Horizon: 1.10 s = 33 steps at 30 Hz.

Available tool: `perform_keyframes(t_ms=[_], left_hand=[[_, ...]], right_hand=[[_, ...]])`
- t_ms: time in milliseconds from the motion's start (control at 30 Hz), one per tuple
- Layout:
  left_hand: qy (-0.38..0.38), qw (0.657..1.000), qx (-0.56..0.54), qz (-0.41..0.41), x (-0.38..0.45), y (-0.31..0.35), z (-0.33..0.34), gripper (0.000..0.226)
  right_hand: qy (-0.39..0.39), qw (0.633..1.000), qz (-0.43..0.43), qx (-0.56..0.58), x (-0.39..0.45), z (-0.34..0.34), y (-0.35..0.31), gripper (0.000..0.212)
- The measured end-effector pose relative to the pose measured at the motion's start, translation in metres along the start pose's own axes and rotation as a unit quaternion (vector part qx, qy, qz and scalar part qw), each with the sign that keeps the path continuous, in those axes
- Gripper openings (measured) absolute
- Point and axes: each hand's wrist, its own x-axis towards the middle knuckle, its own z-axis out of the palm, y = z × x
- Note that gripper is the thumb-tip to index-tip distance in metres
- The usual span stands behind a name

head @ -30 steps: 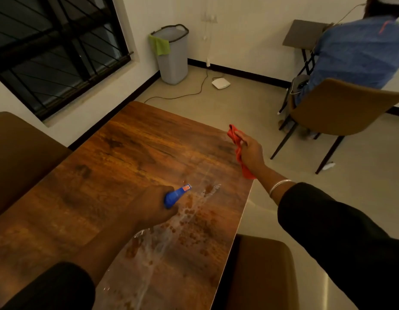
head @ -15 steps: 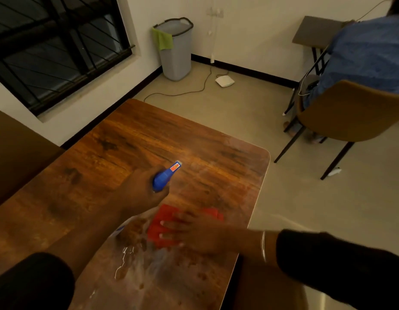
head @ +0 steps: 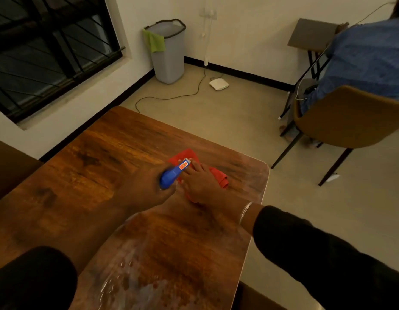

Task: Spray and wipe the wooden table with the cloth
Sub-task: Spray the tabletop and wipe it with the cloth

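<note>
A plain indoor room is shown, most like a small office or study room, though a home cannot be ruled out. A wooden table (head: 118, 153) is set near a barred window (head: 48, 48), and brown chairs (head: 350, 117) are placed on a bare pale floor (head: 239, 121). A grey bin (head: 170, 57) with a green cloth (head: 155, 42) hung over its rim is stood in the corner. A wall socket (head: 208, 13), a trailing cable (head: 185, 92) and a white device (head: 218, 83) on the floor are seen. A second person (head: 368, 59) is seated at a small side desk (head: 312, 33).
</note>
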Motion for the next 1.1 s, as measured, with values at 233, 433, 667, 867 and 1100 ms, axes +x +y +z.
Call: perform_keyframes(t_ms=[233,433,667,867,1100], left_hand=[[0.028,0.999,-0.016,0.018,0.01,0.001,0.008,0.037],[0.033,0.998,-0.053,0.017,0.005,0.006,0.008,0.034],[0.024,0.999,-0.041,0.011,0.012,0.01,0.006,0.037],[0.015,0.999,-0.033,0.012,-0.001,0.017,0.006,0.03],[0.023,1.0,-0.014,-0.01,-0.016,0.024,0.004,0.03]], right_hand=[[0.086,0.975,0.204,0.009,-0.042,-0.028,0.133,0.055],[0.064,0.996,0.051,0.018,-0.109,0.025,0.045,0.058],[0.024,1.0,0.0,0.004,-0.142,0.013,0.082,0.063],[0.06,0.972,0.224,0.042,-0.092,-0.014,0.129,0.062],[0.035,0.999,-0.035,0.001,-0.173,0.055,0.008,0.063]])
